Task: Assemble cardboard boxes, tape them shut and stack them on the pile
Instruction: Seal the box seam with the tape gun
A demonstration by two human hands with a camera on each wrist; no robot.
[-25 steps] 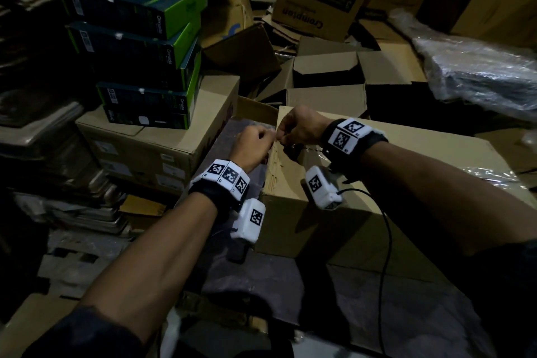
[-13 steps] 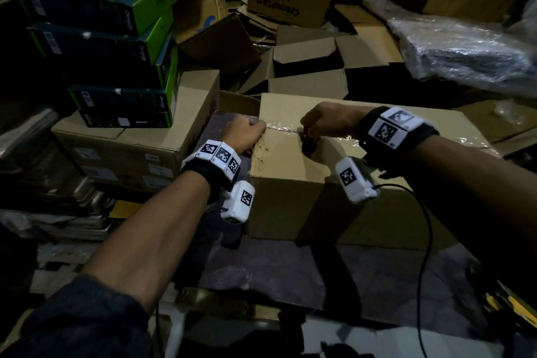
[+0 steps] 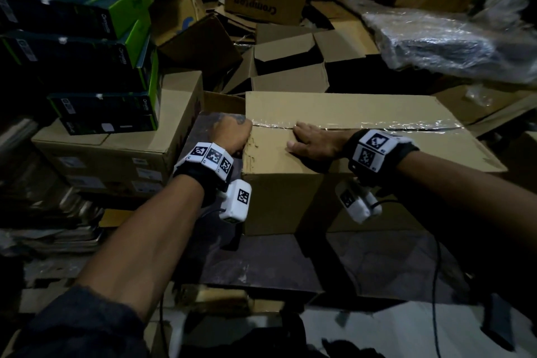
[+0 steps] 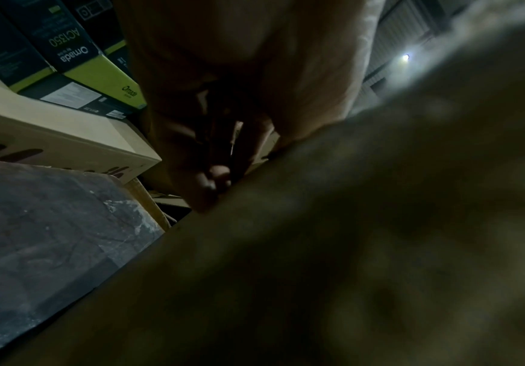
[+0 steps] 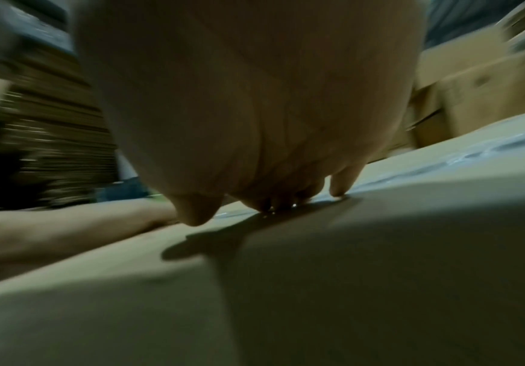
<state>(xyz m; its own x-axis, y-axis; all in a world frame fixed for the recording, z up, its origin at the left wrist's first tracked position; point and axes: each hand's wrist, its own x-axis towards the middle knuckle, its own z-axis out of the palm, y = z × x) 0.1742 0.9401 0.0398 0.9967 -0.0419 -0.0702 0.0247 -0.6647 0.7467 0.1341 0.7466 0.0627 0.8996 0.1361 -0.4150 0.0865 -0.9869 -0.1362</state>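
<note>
Dim storeroom: right hand [image 3: 312, 142] flat on the tape [image 3: 363, 124], left hand [image 3: 232, 134] curled at the cardboard box [image 3: 348, 171] end, contents unclear; loose tape may lift.

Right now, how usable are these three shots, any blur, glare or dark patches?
Head view: dim, corners near black, glare on the clear tape along the cardboard box, both hands sharp. Left wrist view: box side a dark, blurred mass, left hand shadowed. Right wrist view: background smeared by motion, right hand soft, casting a hard shadow.

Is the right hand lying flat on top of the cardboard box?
Yes, the right hand lies with straight fingers on the top of the cardboard box.
</note>
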